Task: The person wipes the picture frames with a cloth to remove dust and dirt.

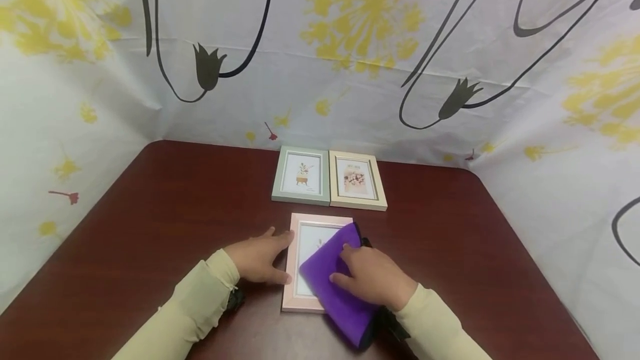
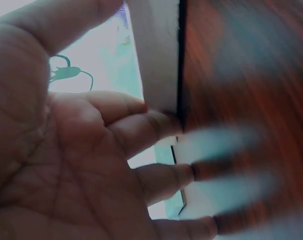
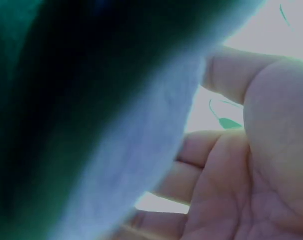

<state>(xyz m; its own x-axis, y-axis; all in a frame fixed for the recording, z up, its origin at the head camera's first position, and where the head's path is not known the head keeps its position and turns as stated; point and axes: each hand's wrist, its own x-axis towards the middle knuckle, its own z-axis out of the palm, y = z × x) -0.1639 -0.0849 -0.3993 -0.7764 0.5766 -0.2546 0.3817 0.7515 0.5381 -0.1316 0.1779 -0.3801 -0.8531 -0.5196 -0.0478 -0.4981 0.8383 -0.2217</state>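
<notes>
Pale yellow sleeves (image 1: 182,304) filled the near edge, a dark wrist piece (image 1: 235,299) by the left cuff. Left hand (image 1: 257,259): fingers out straight and spread, touching the left side of the pink photo frame (image 1: 310,243), thumb at the same side lower down. Left wrist view confirmed fingers against the frame's side wall. Right hand (image 1: 375,276): palm down on the purple cloth (image 1: 320,278), thumb and index apart, pressing rather than pinching; fingertips hidden behind cloth in the right wrist view.

Cloth had a dark edge, covered the frame's right and lower-right part, and overhung onto the table (image 1: 210,193). Pink frame lay face up on dark red-brown wood, between the hands — left border and upper-left glass visible.

Beyond it: green frame (image 1: 301,175), plant print, and cream frame (image 1: 356,179), pinkish print, side by side, both face up. Behind the table — white fabric (image 1: 280,93) with yellow blooms and dark stems.
</notes>
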